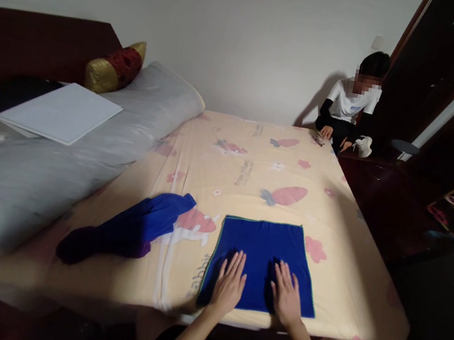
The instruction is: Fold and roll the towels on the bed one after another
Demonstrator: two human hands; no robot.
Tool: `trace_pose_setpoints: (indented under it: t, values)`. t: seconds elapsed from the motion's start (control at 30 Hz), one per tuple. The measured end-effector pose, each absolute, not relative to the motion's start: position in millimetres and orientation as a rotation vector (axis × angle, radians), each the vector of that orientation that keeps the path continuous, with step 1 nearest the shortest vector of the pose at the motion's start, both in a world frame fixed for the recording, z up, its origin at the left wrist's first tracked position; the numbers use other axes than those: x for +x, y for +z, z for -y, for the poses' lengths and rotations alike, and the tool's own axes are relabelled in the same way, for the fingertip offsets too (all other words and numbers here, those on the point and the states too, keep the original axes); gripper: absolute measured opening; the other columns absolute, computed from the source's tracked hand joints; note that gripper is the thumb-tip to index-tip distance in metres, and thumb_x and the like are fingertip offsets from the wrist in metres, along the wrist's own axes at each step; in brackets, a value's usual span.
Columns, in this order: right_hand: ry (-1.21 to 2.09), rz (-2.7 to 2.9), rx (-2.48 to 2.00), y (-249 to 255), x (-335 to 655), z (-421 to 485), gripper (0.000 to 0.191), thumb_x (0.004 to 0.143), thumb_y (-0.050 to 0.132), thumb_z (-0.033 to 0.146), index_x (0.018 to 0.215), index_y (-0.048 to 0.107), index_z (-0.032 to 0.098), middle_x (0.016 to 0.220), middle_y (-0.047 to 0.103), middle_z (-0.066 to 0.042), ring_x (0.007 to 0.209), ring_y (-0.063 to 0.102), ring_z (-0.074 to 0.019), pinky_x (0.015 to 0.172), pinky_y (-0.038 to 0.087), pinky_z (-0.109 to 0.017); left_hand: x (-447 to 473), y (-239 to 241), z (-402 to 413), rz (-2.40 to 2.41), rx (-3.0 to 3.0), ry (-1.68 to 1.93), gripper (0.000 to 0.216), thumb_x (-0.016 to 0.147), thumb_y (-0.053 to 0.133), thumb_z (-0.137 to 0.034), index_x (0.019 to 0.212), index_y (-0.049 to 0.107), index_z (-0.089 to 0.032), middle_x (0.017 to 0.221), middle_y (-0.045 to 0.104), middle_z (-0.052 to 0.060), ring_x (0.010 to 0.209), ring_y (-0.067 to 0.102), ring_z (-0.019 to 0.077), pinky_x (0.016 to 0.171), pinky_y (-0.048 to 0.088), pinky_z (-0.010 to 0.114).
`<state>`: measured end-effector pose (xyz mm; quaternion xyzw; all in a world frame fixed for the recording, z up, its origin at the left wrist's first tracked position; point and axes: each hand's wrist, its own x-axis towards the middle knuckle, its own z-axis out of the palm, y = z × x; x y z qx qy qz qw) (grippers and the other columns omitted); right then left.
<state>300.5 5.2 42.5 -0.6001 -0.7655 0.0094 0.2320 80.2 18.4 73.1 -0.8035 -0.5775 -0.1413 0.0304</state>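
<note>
A folded blue cloth (263, 245) lies flat near the front edge of the bed (255, 157), which has a cream sheet printed with carrots. My left hand (228, 283) rests palm down on the cloth's near left part, fingers stretched out. My right hand (286, 295) lies flat on its near right part, fingers spread. Neither hand holds anything. To the left, a crumpled blue garment (154, 221) lies over a dark purple one (91, 243).
A long grey bolster (56, 163) runs along the left with a white board (61, 111) on it and a gold-red cushion (115, 67) behind. A person (350, 107) crouches at the far right corner. Dark wooden furniture (444, 85) stands on the right.
</note>
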Motion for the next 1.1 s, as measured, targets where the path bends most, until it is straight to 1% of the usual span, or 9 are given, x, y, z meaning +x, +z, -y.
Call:
trace_pose_setpoints:
  t: [0.13, 0.23, 0.33, 0.53, 0.7, 0.8, 0.93, 1.03, 1.1]
  values:
    - [0.094, 2.242, -1.516, 42.4, 266.4, -27.8, 0.053, 0.101, 0.032, 0.039, 0.152, 0.023, 0.033, 0.155, 0.033, 0.001, 0.141, 0.034, -0.0188, 0.113, 0.030, -0.037, 102.4, 61.5, -33.4, 1.745, -2.567, -0.407, 0.057, 0.098, 0.028, -0.030, 0.154, 0.015, -0.025, 0.157, 0.030, 0.000, 0.145, 0.027, 0.0163, 0.116, 0.031, 0.039]
    - [0.073, 2.153, -1.631, 34.6, 301.2, -35.5, 0.057, 0.099, 0.033, 0.049, 0.151, 0.029, 0.027, 0.153, 0.037, -0.006, 0.139, 0.037, -0.0241, 0.112, 0.030, -0.043, 70.3, 54.7, -40.0, 1.850, -2.491, -0.388, 0.056, 0.098, 0.029, -0.040, 0.152, 0.021, -0.026, 0.155, 0.033, 0.002, 0.143, 0.031, 0.0195, 0.115, 0.031, 0.043]
    - [0.039, 1.996, -1.833, 28.6, 361.8, -32.1, 0.065, 0.099, 0.023, 0.054, 0.152, 0.026, 0.015, 0.151, 0.037, -0.016, 0.139, 0.036, -0.0308, 0.112, 0.026, -0.053, 20.7, 57.0, -40.6, 1.994, -2.343, -0.382, 0.058, 0.099, 0.028, -0.041, 0.153, 0.020, -0.022, 0.155, 0.032, 0.009, 0.143, 0.032, 0.0250, 0.117, 0.023, 0.052]
    - [-0.032, 1.939, -1.916, 34.8, 382.2, -23.9, 0.066, 0.100, 0.020, 0.052, 0.153, 0.022, 0.014, 0.152, 0.036, -0.017, 0.142, 0.032, -0.0309, 0.114, 0.018, -0.056, 15.3, 74.7, -39.9, 2.027, -2.206, -0.421, 0.056, 0.099, 0.030, -0.035, 0.152, 0.019, -0.022, 0.157, 0.028, 0.009, 0.147, 0.021, 0.0280, 0.119, 0.003, 0.058]
    - [0.109, 2.221, -1.654, 48.4, 296.8, -52.3, 0.053, 0.101, 0.030, 0.038, 0.152, 0.026, 0.024, 0.156, 0.029, -0.004, 0.145, 0.026, -0.0190, 0.117, 0.023, -0.040, 86.9, 75.3, -63.0, 1.869, -2.465, -0.431, 0.058, 0.099, 0.027, -0.026, 0.154, 0.009, -0.022, 0.158, 0.027, 0.003, 0.147, 0.021, 0.0178, 0.121, 0.018, 0.043]
    - [0.224, 2.375, -1.497, 57.1, 262.7, -82.2, 0.051, 0.100, 0.028, 0.029, 0.151, 0.029, 0.020, 0.157, 0.028, -0.004, 0.145, 0.024, -0.0194, 0.116, 0.024, -0.042, 111.2, 70.2, -89.2, 1.758, -2.664, -0.422, 0.057, 0.098, 0.025, -0.021, 0.154, 0.012, -0.017, 0.158, 0.028, 0.005, 0.146, 0.022, 0.0172, 0.118, 0.026, 0.041]
    - [0.264, 2.387, -1.519, 61.2, 279.7, -125.4, 0.050, 0.100, 0.030, 0.032, 0.148, 0.034, 0.022, 0.157, 0.029, -0.001, 0.145, 0.025, -0.0182, 0.117, 0.021, -0.040, 96.7, 65.6, -131.7, 1.775, -2.711, -0.369, 0.054, 0.100, 0.024, -0.033, 0.152, 0.021, -0.019, 0.158, 0.029, 0.004, 0.146, 0.023, 0.0169, 0.119, 0.023, 0.042]
    - [0.241, 2.241, -1.723, 56.3, 328.3, -151.5, 0.054, 0.101, 0.028, 0.040, 0.149, 0.032, 0.015, 0.157, 0.029, -0.009, 0.145, 0.024, -0.0239, 0.116, 0.019, -0.047, 63.4, 62.3, -159.3, 1.969, -2.551, -0.371, 0.057, 0.101, 0.023, -0.038, 0.153, 0.019, -0.016, 0.158, 0.025, 0.009, 0.147, 0.022, 0.0222, 0.119, 0.017, 0.051]
    - [0.219, 2.116, -1.878, 51.0, 361.1, -162.1, 0.060, 0.101, 0.023, 0.044, 0.150, 0.027, 0.010, 0.157, 0.027, -0.014, 0.145, 0.023, -0.0277, 0.115, 0.019, -0.053, 43.5, 59.4, -171.1, 2.070, -2.432, -0.366, 0.058, 0.100, 0.024, -0.040, 0.153, 0.018, -0.017, 0.159, 0.024, 0.009, 0.147, 0.021, 0.0227, 0.120, 0.014, 0.052]
